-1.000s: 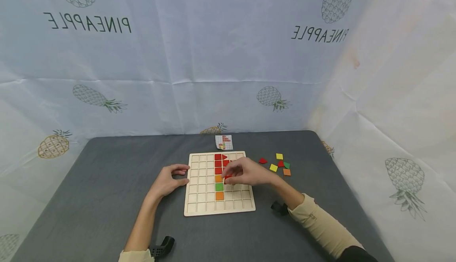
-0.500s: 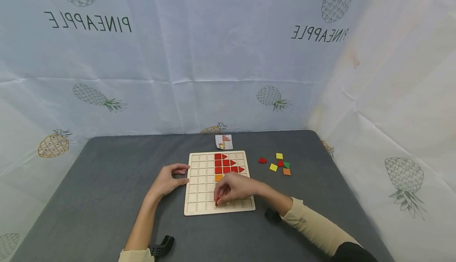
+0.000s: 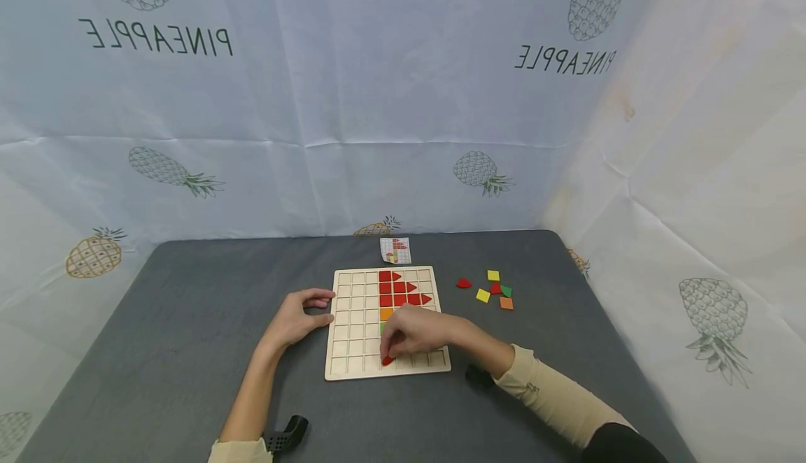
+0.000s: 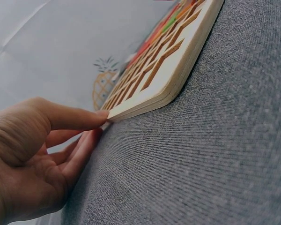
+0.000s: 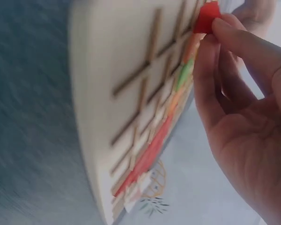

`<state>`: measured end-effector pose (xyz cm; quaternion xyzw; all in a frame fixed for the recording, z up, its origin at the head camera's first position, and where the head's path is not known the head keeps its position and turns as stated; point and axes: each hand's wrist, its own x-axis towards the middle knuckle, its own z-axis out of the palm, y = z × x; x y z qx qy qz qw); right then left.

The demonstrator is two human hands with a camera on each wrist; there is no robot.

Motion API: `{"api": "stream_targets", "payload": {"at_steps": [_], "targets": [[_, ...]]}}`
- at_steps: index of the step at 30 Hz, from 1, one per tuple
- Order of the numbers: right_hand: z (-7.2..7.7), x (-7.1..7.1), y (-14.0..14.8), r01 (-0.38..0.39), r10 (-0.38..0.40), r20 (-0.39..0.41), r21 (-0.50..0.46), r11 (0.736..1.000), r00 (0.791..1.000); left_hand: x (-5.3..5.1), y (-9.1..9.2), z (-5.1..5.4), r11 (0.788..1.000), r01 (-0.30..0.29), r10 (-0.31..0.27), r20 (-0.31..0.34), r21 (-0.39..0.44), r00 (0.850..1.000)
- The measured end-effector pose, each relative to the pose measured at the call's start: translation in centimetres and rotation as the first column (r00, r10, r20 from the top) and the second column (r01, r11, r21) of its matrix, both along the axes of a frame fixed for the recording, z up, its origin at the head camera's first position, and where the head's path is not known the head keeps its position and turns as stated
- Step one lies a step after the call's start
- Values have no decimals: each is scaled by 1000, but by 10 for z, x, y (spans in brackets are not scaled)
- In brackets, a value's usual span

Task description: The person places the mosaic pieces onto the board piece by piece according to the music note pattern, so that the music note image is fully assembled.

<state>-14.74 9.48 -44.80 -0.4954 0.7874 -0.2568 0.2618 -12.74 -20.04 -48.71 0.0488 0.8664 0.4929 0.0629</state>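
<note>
A wooden grid board (image 3: 356, 372) lies on the grey table, with rows of red pieces (image 3: 385, 288) and an orange square (image 3: 387, 315) in one column. Thumb and fingers of my right hand (image 3: 415, 329) pinch a red piece (image 3: 387, 361) over the column's near end; the right wrist view shows this red piece (image 5: 207, 18) between the fingertips of the hand (image 5: 253, 136). At the board's left edge, my left hand (image 3: 299, 319) touches the rim with fingers extended. In the left wrist view the thumb of that hand (image 4: 33, 154) rests against the board's edge (image 4: 145, 106).
A small printed pattern card (image 3: 395, 250) lies behind the board. To its right are loose pieces: a red one (image 3: 464, 283), yellow squares (image 3: 483, 296), a green piece (image 3: 506, 291) and an orange square (image 3: 506, 303). A pineapple-print cloth (image 3: 403, 99) hangs behind the table.
My right hand has moved toward the near end of the board's coloured column with the red piece, uncovering the red rows. The left hand stays at the board's edge.
</note>
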Motion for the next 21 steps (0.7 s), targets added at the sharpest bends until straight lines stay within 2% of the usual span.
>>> {"api": "stream_targets", "payload": {"at_steps": [8, 13, 21], "targets": [[12, 2, -8, -62, 65, -52, 58, 996, 997, 0, 1, 1, 1000, -4, 4, 3, 0, 1000], [12, 2, -9, -40, 41, -37, 36, 999, 998, -1, 2, 0, 1000, -13, 13, -4, -9, 1000], [5, 1, -5, -8, 10, -40, 64, 998, 999, -1, 2, -1, 999, -29, 30, 3, -19, 1000]]}}
